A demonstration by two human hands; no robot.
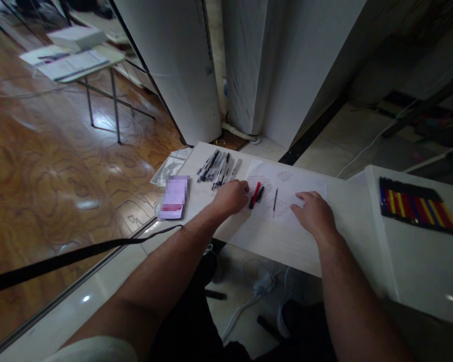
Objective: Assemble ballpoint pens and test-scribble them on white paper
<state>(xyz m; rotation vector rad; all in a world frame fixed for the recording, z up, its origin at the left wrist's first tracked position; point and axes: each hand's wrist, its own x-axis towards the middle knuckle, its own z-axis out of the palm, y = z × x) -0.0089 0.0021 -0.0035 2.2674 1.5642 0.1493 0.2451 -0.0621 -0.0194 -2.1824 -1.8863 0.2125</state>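
My left hand (232, 197) rests at the left side of a white sheet of paper (313, 183), its fingers curled in; what they hold, if anything, is hidden. Over the sheet's right part is my right hand (312, 213), thumb and fingers apart with nothing between them. Between the hands lie a red pen part (255, 193), a short black piece (260, 194) beside it, and a thin dark pen refill (275, 202). Reddish scribbles mark the paper. A pile of clear-barrelled pens with dark caps (219, 168) sits just beyond my left hand.
A phone (175, 196) lies at the left end of the narrow table (287, 247). To the right, a white surface (419, 266) carries a row of red, yellow and blue pens or markers (419, 206). A black strap (79, 256) crosses at left; cables (245, 306) lie below.
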